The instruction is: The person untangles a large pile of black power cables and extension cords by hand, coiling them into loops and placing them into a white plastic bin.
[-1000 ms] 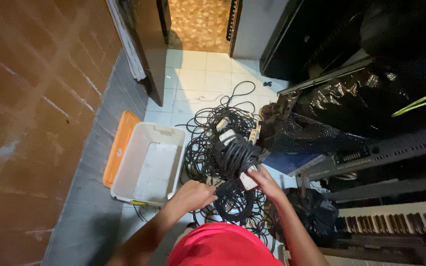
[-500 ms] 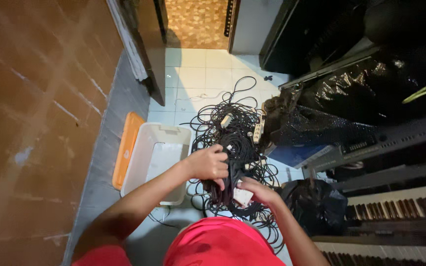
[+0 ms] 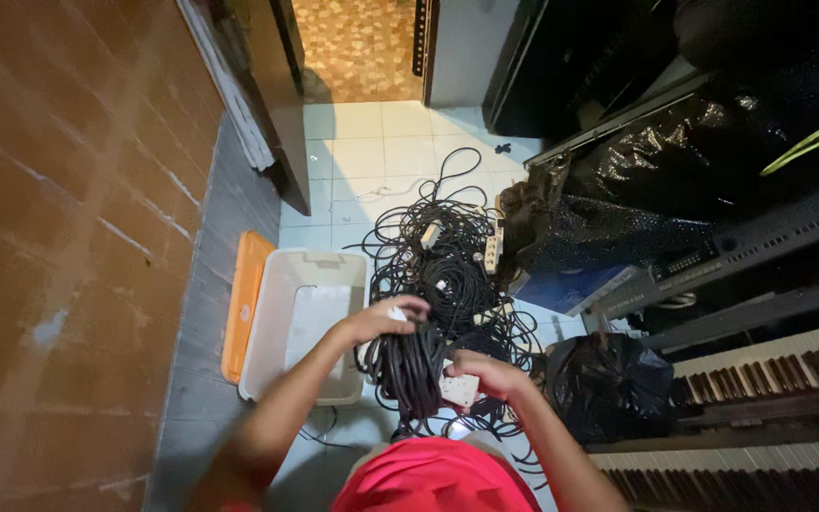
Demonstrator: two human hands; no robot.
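Nearest, right hand point(image 3: 487, 373) pinching a white plug block point(image 3: 460, 388); left hand point(image 3: 386, 318) clenched around a black cable bundle point(image 3: 412, 365), raised higher than before. Left, open white bin point(image 3: 277, 308), apparently empty. Farther, tangled cables point(image 3: 447, 261) on tiles.

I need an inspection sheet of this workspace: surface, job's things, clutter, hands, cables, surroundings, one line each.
Surface: white tiled floor, with a grey strip along the brick wall.
Job's things: a bundle of black cable held between both hands; a white plug block at the right hand.
Clutter: an open white plastic bin with its orange lid beside it; a black plastic bag.
Hands: left hand grips the top of the bundle; right hand holds it lower, at the plug block.
Cables: a tangled pile of black cables on the tiles, with a white power strip in it.
Surroundings: keyboards on the right, equipment under black plastic sheeting, a doorway ahead.
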